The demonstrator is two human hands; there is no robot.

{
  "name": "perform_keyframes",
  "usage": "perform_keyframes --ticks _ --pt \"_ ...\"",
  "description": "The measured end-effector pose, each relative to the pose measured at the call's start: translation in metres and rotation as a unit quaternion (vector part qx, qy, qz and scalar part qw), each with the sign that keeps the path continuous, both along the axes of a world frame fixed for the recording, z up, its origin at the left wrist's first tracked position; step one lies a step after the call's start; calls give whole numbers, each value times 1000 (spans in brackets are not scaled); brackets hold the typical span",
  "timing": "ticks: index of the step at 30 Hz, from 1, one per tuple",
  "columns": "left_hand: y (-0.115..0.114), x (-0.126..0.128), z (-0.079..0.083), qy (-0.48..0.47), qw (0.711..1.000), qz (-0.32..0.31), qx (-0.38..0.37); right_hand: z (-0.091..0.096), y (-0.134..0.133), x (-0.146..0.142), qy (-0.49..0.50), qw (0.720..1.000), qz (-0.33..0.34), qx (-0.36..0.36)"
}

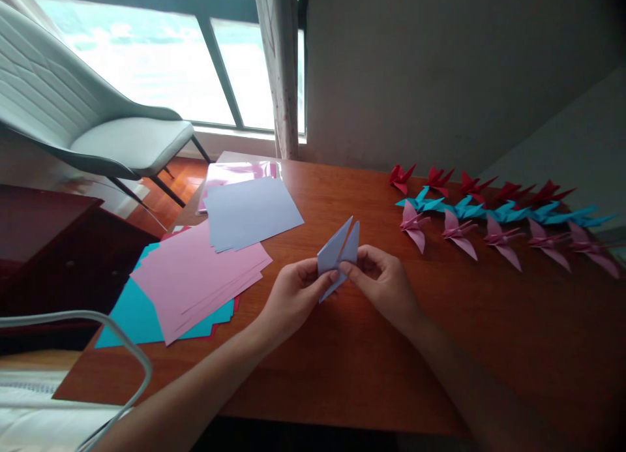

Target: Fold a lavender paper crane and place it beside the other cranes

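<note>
Between both hands, just over the table's middle, is a pale lavender folded paper (335,246) in a narrow diamond shape, split by a slit at its upper end. My left hand (296,286) pinches its left side, thumb on the front face. My right hand (384,279) grips its right edge, with the thumb pressed near the centre fold. The fingers behind the paper are partly hidden. To the left of my left hand lie loose sheets: a pale lavender stack (254,214), a pink stack (200,276) and blue sheets (130,315) beneath.
Rows of folded paper cranes stand at the right: red cranes (469,184), blue cranes (462,207) and pink cranes (501,240). A clear plastic packet (239,171) lies at the table's (303,387) far left. A chair (127,142) stands by the window, and a white cable (132,347) curves at lower left.
</note>
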State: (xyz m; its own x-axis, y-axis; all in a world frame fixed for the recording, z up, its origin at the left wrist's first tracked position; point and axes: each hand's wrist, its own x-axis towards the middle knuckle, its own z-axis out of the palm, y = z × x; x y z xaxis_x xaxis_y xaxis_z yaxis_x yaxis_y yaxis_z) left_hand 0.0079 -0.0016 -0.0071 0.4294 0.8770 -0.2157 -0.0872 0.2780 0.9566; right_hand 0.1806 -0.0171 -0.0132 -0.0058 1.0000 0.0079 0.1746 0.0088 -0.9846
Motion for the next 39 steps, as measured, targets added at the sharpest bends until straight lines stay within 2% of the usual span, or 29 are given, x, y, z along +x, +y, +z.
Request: perform_keyframes --ticks 3,5,13,18,21,29,39 --pt "2 -3 2 24 1000 -10 -1 2 1 1 23 998 47 -22" --pt "3 -4 3 35 999 -20 -7 4 0 1 26 998 50 -23" --pt "4 -3 2 27 999 -31 -34 4 0 4 38 998 -34 -25" --pt "4 -5 0 26 998 -57 -20 5 4 6 38 998 -17 -37" --pt "5 -5 1 26 997 -67 -17 6 5 7 18 999 -32 -23" --pt "5 -7 5 34 997 -59 -20 8 1 7 14 999 -40 -6" --pt "6 -9 6 24 997 -63 -38 -1 1 7 32 996 -84 2"
